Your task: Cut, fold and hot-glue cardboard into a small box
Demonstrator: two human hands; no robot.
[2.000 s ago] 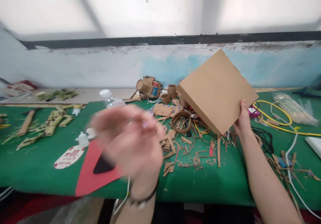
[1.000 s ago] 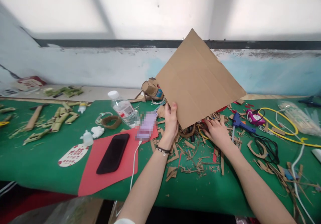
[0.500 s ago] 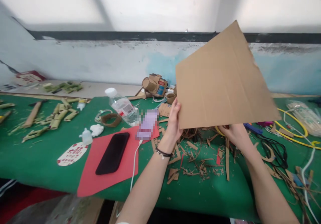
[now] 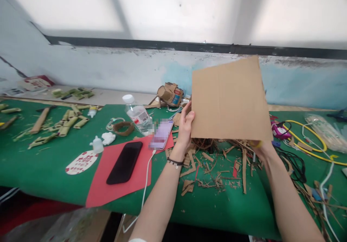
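Note:
A flat piece of brown cardboard [image 4: 230, 101] is held up above the green table, its face toward me. My left hand [image 4: 185, 126] grips its left edge, thumb on the near face and fingers behind. My right hand [image 4: 263, 149] is at the lower right corner, mostly hidden behind the sheet. A bit of something yellow [image 4: 256, 143] shows against its fingers, too little to name. Below lie cardboard scraps [image 4: 217, 178] and strips.
To the left are a black phone [image 4: 124, 162] on red paper [image 4: 100, 189], a charging phone [image 4: 162, 135], a water bottle [image 4: 138, 115] and bamboo pieces [image 4: 67, 124]. A cardboard camera model [image 4: 170, 93] stands behind. On the right are a yellow cable [image 4: 311, 126] and bagged sticks [image 4: 325, 131].
The cardboard has tilted and turned, so its top corner is lower and its face looks smaller. My right hand has moved slightly right and gone further behind it. The view has shifted slightly.

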